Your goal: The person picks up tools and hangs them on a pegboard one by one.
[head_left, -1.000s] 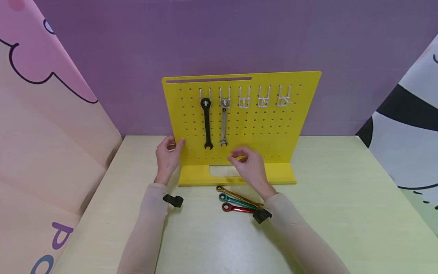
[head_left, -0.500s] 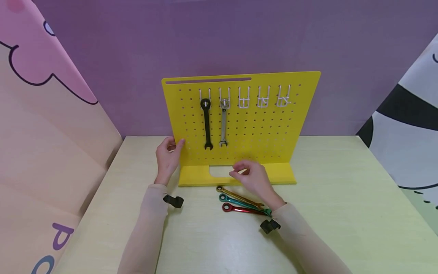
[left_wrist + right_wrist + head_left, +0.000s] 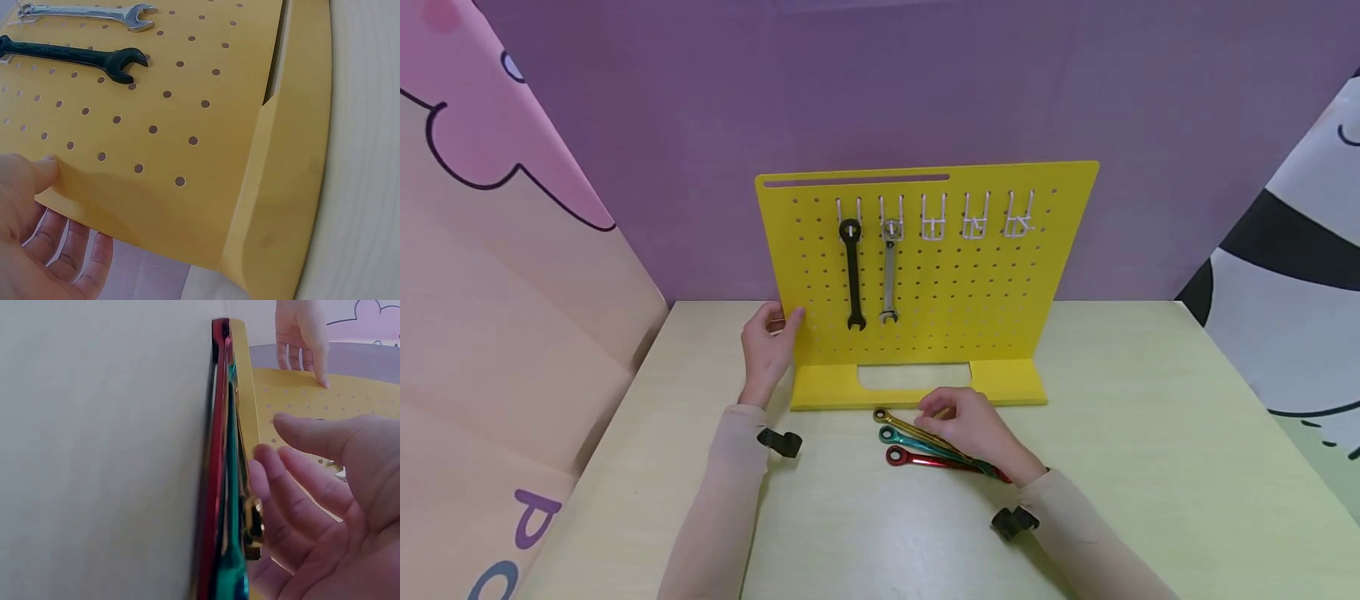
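Observation:
A yellow pegboard (image 3: 973, 312) stands upright on its base. My left hand (image 3: 766, 354) pinches its left edge, thumb on the front and fingers behind, as the left wrist view shows. A black wrench (image 3: 853, 279) and a silver wrench (image 3: 890, 275) hang from its hooks. In front of the base lie a gold wrench (image 3: 906, 427), a teal wrench (image 3: 913, 442) and a red wrench (image 3: 928, 461), their far ends bunched together. My right hand (image 3: 976, 427) is just over the gold wrench, thumb and fingers apart with nothing between them in the right wrist view.
Several white hooks (image 3: 975, 225) without wrenches line the board's upper right. A slot cuts through the board's base (image 3: 827, 387). The pale table (image 3: 1120, 417) ends at a purple backdrop (image 3: 925, 83). Black wrist cameras (image 3: 1015, 523) sit on both sleeves.
My right hand has come down from in front of the board, toward me and slightly right, to the gold wrench. The left hand keeps its place on the board's edge.

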### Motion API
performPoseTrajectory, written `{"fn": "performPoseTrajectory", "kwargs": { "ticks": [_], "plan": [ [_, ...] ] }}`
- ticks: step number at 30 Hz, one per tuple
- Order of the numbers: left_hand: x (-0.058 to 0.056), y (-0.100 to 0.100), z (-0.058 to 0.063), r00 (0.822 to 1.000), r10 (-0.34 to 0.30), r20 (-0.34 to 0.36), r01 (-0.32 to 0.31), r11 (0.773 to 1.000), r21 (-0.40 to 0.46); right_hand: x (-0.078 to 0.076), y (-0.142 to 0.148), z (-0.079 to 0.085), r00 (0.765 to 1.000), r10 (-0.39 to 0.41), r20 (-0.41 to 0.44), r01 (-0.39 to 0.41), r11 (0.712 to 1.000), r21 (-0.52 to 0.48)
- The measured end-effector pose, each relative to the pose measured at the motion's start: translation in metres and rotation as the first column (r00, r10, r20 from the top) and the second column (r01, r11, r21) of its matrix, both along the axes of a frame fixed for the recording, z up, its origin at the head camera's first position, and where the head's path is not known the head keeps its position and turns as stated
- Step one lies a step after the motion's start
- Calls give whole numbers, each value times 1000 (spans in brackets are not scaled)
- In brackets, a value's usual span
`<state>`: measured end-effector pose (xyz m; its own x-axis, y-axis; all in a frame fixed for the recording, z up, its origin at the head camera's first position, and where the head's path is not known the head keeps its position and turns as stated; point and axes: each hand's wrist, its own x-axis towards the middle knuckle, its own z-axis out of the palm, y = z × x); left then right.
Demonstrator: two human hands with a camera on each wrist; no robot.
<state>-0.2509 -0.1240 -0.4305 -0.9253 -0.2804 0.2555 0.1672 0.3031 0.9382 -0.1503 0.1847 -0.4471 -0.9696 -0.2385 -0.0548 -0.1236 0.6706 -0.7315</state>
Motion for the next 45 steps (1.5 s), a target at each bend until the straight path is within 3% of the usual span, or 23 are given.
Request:
{"fn": "performPoseTrajectory", "kwargs": {
  "ticks": [15, 45],
  "plan": [
    [3, -3, -3, 1000, -5, -15, 5, 1000, -7, 7, 8, -5, 991, 96, 91, -95, 995, -13],
    [0, 0, -1, 1000, 1, 10, -1, 1000, 8, 6, 9, -7, 981, 115, 157, -115, 993, -10]
  ]
}}
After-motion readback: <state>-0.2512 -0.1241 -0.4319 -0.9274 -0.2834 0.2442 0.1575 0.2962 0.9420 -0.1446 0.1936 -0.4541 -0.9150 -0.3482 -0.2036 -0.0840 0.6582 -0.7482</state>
